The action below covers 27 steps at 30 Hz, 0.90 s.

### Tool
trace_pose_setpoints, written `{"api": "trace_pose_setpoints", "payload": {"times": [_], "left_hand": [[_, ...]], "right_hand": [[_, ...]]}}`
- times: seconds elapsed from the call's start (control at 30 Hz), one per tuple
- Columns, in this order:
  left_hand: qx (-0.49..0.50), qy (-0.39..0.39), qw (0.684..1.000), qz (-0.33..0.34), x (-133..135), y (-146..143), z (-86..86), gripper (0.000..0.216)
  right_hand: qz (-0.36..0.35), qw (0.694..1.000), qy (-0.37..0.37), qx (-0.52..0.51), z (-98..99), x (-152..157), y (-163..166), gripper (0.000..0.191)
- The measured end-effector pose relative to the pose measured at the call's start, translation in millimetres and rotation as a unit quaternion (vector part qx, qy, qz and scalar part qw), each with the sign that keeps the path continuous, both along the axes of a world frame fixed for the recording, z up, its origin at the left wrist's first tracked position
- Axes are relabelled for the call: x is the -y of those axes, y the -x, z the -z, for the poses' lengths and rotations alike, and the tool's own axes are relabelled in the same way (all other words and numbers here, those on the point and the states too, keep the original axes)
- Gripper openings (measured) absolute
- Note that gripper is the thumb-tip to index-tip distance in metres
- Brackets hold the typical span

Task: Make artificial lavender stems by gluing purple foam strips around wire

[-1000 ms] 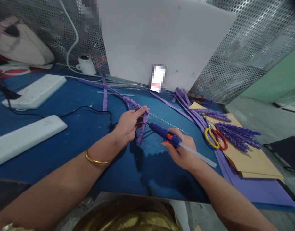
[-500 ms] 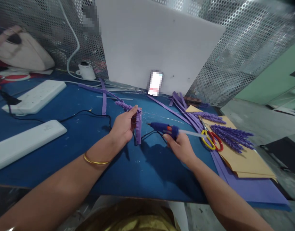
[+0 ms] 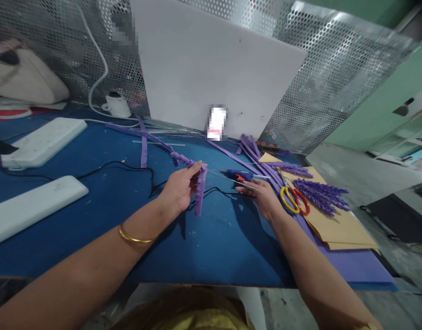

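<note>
My left hand (image 3: 179,188) is closed, pinching a thin wire stem (image 3: 224,177) partly wrapped in curled purple paper (image 3: 183,159). A fringed purple strip (image 3: 200,195) hangs down from its fingertips. The wire's bare end points right and crosses in front of my right hand (image 3: 259,195). That hand's fingers are spread apart, with no firm grip visible. Just beyond them, a blue glue gun (image 3: 240,175) with an orange trigger lies on the blue table (image 3: 204,252), nozzle to the left. My fingers partly hide its handle.
Yellow-and-red scissors (image 3: 295,200), purple flower sprigs (image 3: 320,195) and brown paper (image 3: 348,229) lie at right. Purple strips (image 3: 262,160) stretch behind them. At left are a power strip (image 3: 42,140), a long white case (image 3: 35,206) and a black cord (image 3: 104,167). A phone (image 3: 216,123) leans against the white board (image 3: 211,59).
My right hand has put the glue gun down on the table and loosened from it. The wire stem has swung lower at its right end. My view has shifted slightly right.
</note>
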<state>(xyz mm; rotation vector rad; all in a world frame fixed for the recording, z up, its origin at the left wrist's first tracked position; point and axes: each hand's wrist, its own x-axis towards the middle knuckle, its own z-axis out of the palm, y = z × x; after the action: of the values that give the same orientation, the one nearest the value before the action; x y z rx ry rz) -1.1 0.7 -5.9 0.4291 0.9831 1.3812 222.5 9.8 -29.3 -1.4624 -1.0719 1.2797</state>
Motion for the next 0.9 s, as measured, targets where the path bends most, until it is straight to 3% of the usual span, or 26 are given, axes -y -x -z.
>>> {"api": "trace_pose_setpoints", "payload": {"times": [0.07, 0.1, 0.17, 0.23, 0.3, 0.37, 0.47, 0.57, 0.7, 0.9], "left_hand": [[-0.011, -0.004, 1.000, 0.010, 0.4, 0.5, 2.2, 0.011], [-0.016, -0.006, 1.000, 0.017, 0.8, 0.6, 2.8, 0.011], [-0.027, -0.007, 0.999, 0.041, 2.7, -0.1, 3.0, 0.015], [-0.038, -0.007, 0.996, 0.074, 6.4, -2.2, 1.9, 0.021], [-0.054, -0.008, 0.993, 0.105, 11.7, -5.6, 0.1, 0.027], [-0.071, -0.011, 0.989, 0.130, 17.9, -9.6, -1.7, 0.033], [-0.102, -0.022, 0.977, 0.185, 26.9, -15.2, -2.7, 0.036], [-0.147, -0.046, 0.961, 0.229, 33.6, -19.3, -0.1, 0.031], [-0.194, -0.072, 0.935, 0.288, 38.5, -22.3, 5.3, 0.025], [-0.206, -0.053, 0.928, 0.307, 39.9, -24.8, 8.5, 0.024]], "right_hand": [[-0.017, 0.979, -0.062, 0.192, 5.0, -0.8, -1.4, 0.036], [-0.026, 0.948, -0.083, 0.305, 6.4, -1.2, -2.4, 0.040], [-0.050, 0.858, -0.107, 0.500, 6.8, -2.1, -4.8, 0.046], [-0.076, 0.785, -0.118, 0.603, 4.9, -2.8, -7.7, 0.045], [-0.075, 0.765, -0.139, 0.624, 1.4, -2.8, -10.0, 0.042], [-0.052, 0.793, -0.192, 0.575, -3.3, -1.2, -10.4, 0.040], [-0.065, 0.884, -0.285, 0.365, -10.9, 6.1, -5.7, 0.034], [-0.149, 0.944, -0.256, 0.143, -15.8, 17.5, 3.5, 0.030], [-0.240, 0.961, -0.127, -0.043, -14.3, 29.9, 16.0, 0.031], [-0.204, 0.964, -0.064, -0.157, -9.6, 34.4, 26.4, 0.022]]}}
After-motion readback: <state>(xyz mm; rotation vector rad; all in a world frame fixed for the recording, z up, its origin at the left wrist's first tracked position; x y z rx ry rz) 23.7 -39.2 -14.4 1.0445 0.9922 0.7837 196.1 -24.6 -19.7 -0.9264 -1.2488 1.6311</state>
